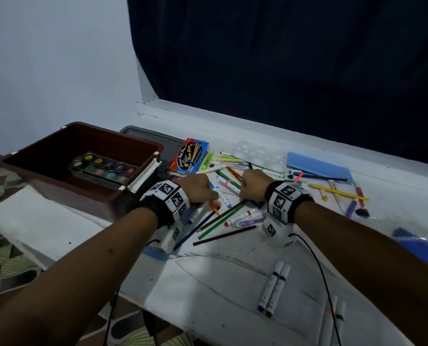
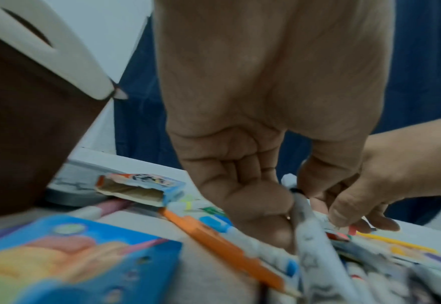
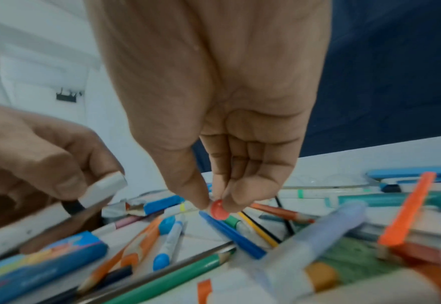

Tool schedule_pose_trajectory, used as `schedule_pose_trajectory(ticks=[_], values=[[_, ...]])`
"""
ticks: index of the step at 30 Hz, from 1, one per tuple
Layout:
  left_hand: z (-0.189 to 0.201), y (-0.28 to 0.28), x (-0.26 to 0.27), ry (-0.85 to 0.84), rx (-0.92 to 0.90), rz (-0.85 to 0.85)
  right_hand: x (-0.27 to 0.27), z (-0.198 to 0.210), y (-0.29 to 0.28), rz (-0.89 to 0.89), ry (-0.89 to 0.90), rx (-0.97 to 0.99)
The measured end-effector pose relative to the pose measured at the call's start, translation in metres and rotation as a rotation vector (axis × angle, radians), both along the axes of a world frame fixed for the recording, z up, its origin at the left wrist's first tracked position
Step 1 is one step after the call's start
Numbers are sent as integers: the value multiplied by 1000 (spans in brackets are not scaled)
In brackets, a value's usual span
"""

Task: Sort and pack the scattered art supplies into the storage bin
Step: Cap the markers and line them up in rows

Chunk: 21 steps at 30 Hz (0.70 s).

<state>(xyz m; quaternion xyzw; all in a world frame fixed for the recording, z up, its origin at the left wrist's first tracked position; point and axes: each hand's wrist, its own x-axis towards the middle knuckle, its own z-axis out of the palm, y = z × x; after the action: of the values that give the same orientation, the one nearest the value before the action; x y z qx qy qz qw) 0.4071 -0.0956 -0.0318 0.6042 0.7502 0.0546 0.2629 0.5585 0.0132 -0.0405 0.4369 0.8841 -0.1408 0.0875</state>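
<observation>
A brown storage bin [image 1: 123, 137] stands at the left with a watercolour paint set [image 1: 103, 167] inside. Scattered markers and coloured pencils [image 1: 230, 216] cover the white surface to its right. My left hand [image 1: 204, 191] hovers over the pile, and in the left wrist view its curled fingers [image 2: 274, 205] grip a white marker [image 2: 305, 222]. My right hand [image 1: 251, 187] is just right of it. The right wrist view shows thumb and forefinger pinching the red end of a marker [image 3: 219, 210] lying in the pile.
A grey lid [image 1: 163, 143] lies behind the bin with a red-and-blue marker box [image 1: 188, 156] beside it. Further right are a white mixing palette [image 1: 260, 156] and a blue pouch [image 1: 317, 166]. Two markers [image 1: 274, 288] lie near the front edge. A dark curtain hangs behind.
</observation>
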Motion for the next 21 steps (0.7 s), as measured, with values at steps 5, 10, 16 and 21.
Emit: schedule_pose_trajectory(ticks=[5, 10, 16, 21], values=[[6, 0, 51, -149, 42, -147, 68, 19, -24, -130, 163, -60], [2, -2, 107, -283, 63, -335, 148, 25, -66, -275, 270, -86], [-11, -12, 158, -487, -132, -467, 226, 13, -119, -438, 268, -128], [-22, -22, 184, -465, -190, -579, 269, -2, -174, -612, 337, -118]])
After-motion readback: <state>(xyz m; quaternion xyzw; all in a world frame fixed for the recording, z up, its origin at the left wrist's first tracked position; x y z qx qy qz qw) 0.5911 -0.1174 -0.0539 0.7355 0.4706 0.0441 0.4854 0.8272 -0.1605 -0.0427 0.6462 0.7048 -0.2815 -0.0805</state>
